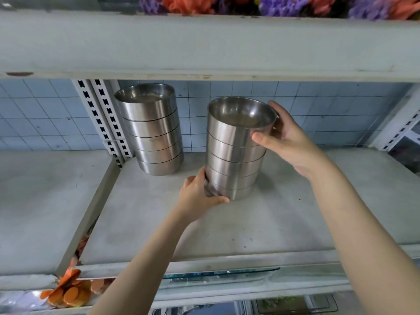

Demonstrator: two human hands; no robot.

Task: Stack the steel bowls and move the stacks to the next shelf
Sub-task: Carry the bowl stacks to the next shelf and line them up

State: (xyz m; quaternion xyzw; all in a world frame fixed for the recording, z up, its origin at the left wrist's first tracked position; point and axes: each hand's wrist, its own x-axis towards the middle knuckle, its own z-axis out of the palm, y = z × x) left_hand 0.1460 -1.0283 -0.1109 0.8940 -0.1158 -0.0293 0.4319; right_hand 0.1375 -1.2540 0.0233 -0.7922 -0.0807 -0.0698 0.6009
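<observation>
Two stacks of several steel bowls are on the grey right-hand shelf (227, 235). The nearer stack (234, 155) leans slightly and I hold it with both hands. My left hand (200, 194) grips its bottom bowl at the lower left. Around the rim of the top bowl, on the right, my right hand (284, 135) is closed with the thumb in front. Whether the stack's base touches the shelf I cannot tell. The other stack (154, 130) stands untouched at the back left, next to the slotted upright.
A slotted white upright (104, 119) divides this shelf from the left-hand shelf (45, 201). A shelf board (204, 46) runs overhead, with orange and purple artificial flowers (272, 5) on it. Orange flowers (68, 292) lie below at the left. Blue tiles line the back wall.
</observation>
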